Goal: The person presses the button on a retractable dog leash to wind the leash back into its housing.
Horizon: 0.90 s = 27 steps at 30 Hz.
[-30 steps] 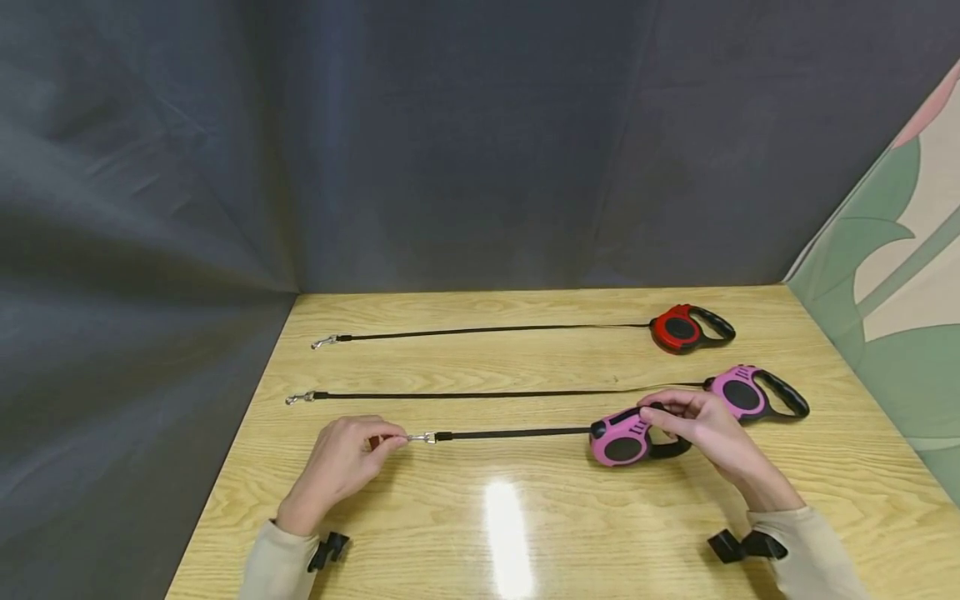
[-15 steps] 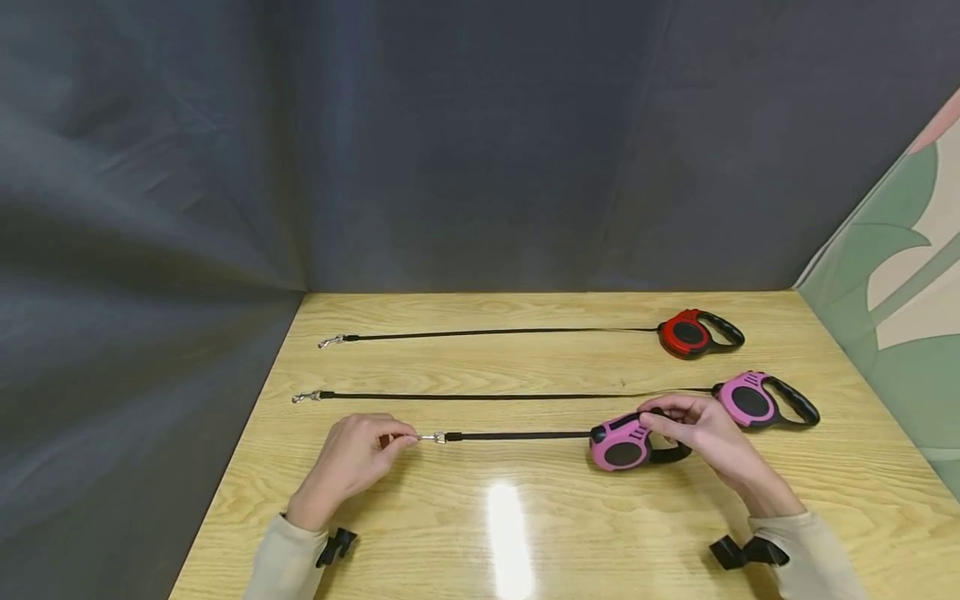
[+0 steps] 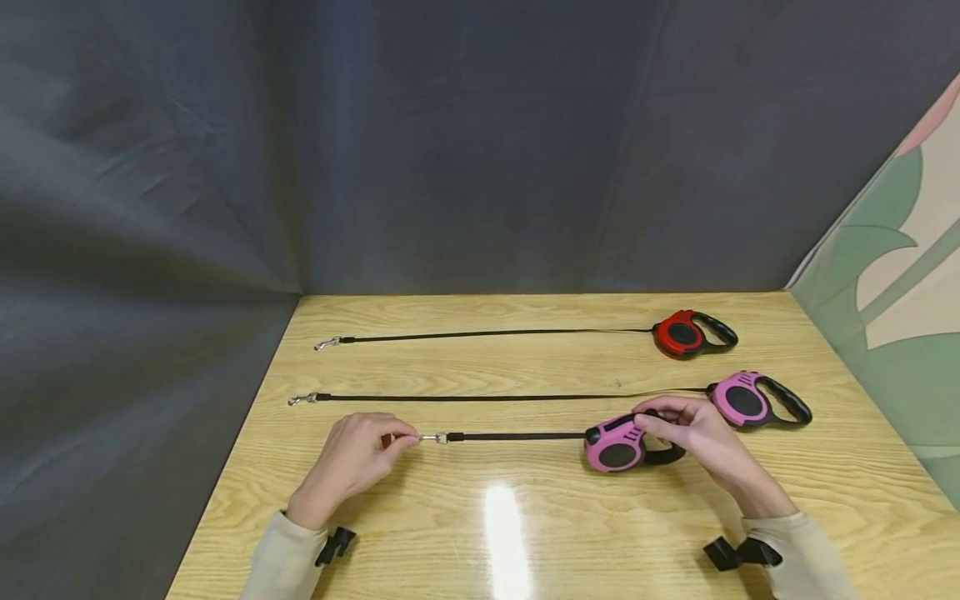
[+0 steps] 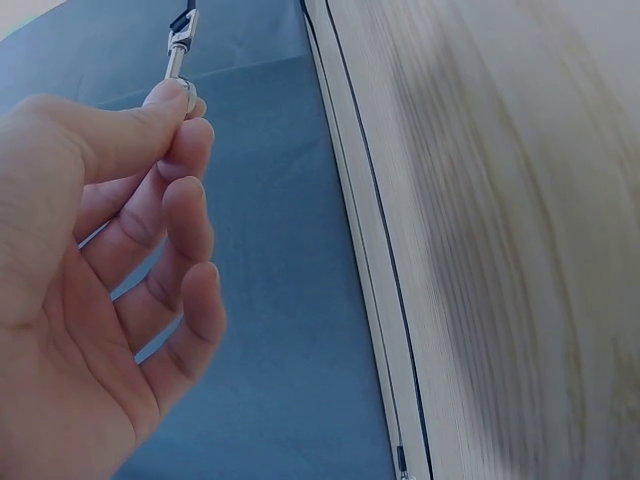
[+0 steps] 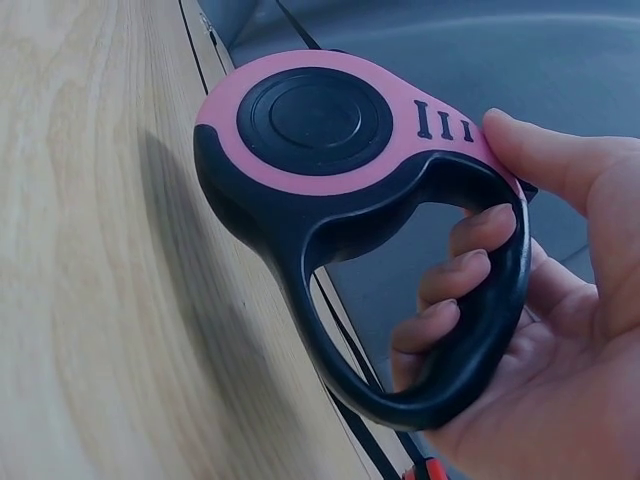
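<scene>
A pink and black retractable dog leash point(image 3: 617, 446) is held over the table between both hands. My right hand point(image 3: 701, 433) holds it by its black loop handle point(image 5: 480, 330), fingers curled through the loop and thumb against the pink casing point(image 5: 420, 110). From the casing a black strap point(image 3: 517, 437) runs taut to the left. At its end is a silver snap hook point(image 3: 432, 437), whose tip my left hand point(image 3: 352, 458) pinches between thumb and forefinger. The left wrist view shows the other fingers of that hand point(image 4: 110, 240) loosely bent; the pinched tip is partly hidden.
Behind, a second pink leash point(image 3: 744, 400) lies on the wooden table point(image 3: 420, 533), its strap stretched left to a snap hook point(image 3: 302, 399). Farther back lies a red leash point(image 3: 681, 335), likewise drawn out. A dark curtain point(image 3: 465, 150) closes off the back and left.
My left hand has shifted slightly right with the snap hook, and the strap between the hands is a little shorter. Both holds are unchanged. The head view has shifted slightly.
</scene>
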### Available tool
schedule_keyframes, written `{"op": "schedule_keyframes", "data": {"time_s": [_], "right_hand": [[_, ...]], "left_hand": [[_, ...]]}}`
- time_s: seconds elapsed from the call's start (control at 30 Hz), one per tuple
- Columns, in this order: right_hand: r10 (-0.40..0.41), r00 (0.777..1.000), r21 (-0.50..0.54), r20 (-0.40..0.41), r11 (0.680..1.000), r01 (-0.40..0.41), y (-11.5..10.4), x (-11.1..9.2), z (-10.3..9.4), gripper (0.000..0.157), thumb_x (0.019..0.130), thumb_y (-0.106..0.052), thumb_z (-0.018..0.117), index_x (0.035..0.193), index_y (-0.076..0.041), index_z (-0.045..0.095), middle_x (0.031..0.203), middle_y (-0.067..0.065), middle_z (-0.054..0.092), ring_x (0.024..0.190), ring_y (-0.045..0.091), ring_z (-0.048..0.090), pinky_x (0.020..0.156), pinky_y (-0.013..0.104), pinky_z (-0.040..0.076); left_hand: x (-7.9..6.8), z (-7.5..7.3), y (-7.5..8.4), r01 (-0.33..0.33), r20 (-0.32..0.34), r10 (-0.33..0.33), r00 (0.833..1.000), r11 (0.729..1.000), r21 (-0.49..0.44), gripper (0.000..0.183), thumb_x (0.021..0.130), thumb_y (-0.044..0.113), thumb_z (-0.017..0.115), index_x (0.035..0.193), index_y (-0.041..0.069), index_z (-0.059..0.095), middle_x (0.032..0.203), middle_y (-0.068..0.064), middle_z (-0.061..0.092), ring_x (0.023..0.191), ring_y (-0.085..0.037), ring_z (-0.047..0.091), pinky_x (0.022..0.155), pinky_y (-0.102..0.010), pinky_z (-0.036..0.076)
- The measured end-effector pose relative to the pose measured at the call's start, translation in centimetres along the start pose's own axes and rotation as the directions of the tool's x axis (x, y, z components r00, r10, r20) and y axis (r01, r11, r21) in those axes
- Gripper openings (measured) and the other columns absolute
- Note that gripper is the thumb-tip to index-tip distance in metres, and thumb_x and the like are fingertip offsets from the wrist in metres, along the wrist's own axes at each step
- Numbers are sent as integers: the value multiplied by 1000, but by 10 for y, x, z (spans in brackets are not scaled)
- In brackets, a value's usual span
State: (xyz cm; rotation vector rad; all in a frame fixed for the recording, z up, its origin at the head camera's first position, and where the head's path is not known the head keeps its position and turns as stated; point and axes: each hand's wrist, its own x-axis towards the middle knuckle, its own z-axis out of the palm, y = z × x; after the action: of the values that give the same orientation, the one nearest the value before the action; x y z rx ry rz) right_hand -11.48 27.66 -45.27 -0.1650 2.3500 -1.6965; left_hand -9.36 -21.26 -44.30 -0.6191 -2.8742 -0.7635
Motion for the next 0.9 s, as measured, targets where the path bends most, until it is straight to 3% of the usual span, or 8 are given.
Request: {"op": "schedule_keyframes", "data": {"time_s": [0.9], "right_hand": [[11, 1000, 11, 17, 1000, -11, -4, 1, 7, 22, 101, -17, 74, 116, -1, 75, 84, -10, 69, 74, 16, 59, 68, 30, 50]], "left_hand": [[7, 6, 6, -17, 47, 18, 999, 1000, -19, 4, 95, 24, 81, 96, 25, 85, 76, 19, 70, 61, 9, 50, 61, -18, 43]]}}
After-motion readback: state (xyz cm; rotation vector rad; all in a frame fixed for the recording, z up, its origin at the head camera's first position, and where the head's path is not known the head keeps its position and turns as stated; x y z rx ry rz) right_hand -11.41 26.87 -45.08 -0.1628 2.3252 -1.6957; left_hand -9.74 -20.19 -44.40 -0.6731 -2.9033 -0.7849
